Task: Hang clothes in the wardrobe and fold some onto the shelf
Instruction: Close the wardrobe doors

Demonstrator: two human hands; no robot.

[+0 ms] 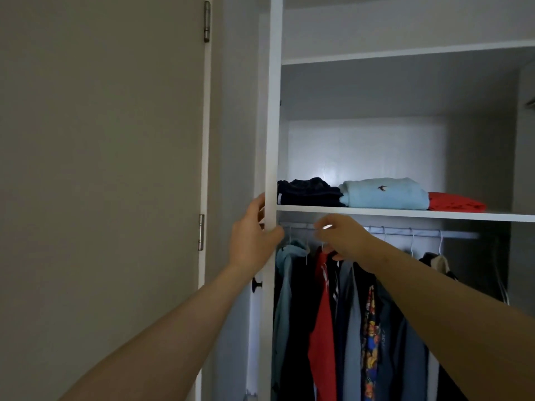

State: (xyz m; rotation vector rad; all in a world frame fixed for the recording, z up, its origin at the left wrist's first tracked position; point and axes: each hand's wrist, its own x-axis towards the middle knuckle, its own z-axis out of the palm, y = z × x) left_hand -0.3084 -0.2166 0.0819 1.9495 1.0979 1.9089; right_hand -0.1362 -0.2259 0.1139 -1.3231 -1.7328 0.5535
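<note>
your right hand (343, 238) is up under the shelf (405, 213), its fingers (330, 250) curled down and pinching the top of a white hanger (322, 245) that carries the red shirt (322, 314). that shirt hangs on the rail (451, 234) near the left end of the wardrobe, between a light blue hoodie (286, 273) and a row of dark and blue garments, one of them a bright patterned piece (370, 342). further right on the rail, a dark and cream garment (435, 260) hangs apart from the rest.

on the shelf above the rail lie three folded piles side by side: a navy pile (307, 193) at the left, a light blue sweater (385, 195) with a small bird mark in the middle, touching the navy one, and a red folded piece (456, 202) at the right, tucked against the sweater. a higher shelf (405, 55) runs above them.

your left hand (252, 238) grips the upright white panel (273, 125) at the wardrobe's left edge, thumb across its front and the fingers wrapped round behind it. a black knob (257, 284) shows just below that wrist. to the left stands the open door (101, 169), with two metal hinges (201, 232) along its edge. the inside of the wardrobe is dim, with a pale glare on its back wall.
</note>
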